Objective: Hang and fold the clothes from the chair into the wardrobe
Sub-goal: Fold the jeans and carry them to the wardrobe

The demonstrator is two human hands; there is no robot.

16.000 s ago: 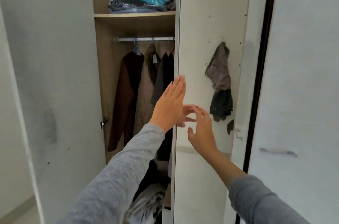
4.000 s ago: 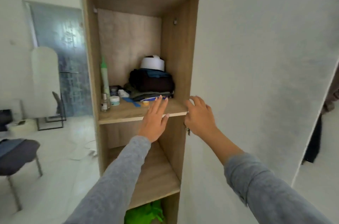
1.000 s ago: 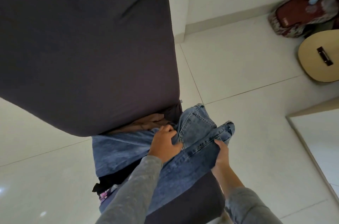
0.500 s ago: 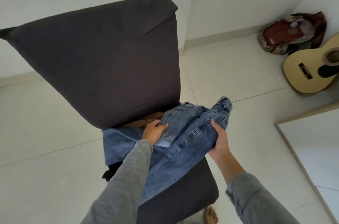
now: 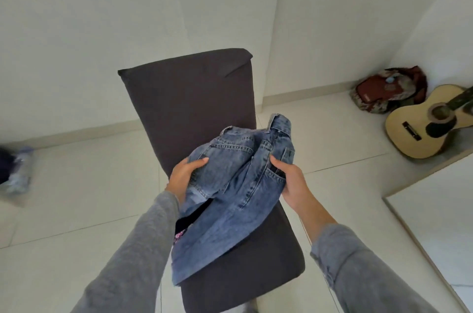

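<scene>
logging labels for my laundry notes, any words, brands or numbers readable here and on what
No text here can be read.
On the bag: a small pale patch on its red front, too blurred to read.
On the jeans: no tag or brand patch shows.
On the guitar: no lettering visible.

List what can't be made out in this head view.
Head view:
- Garments under the jeans: only a dark strip and a floral scrap show; the jeans cover the rest.
- Guitar: neck cut off by the right edge.
- Bundle at left edge: blurred, cut off.
- Left hand: fingers under the denim.
</scene>
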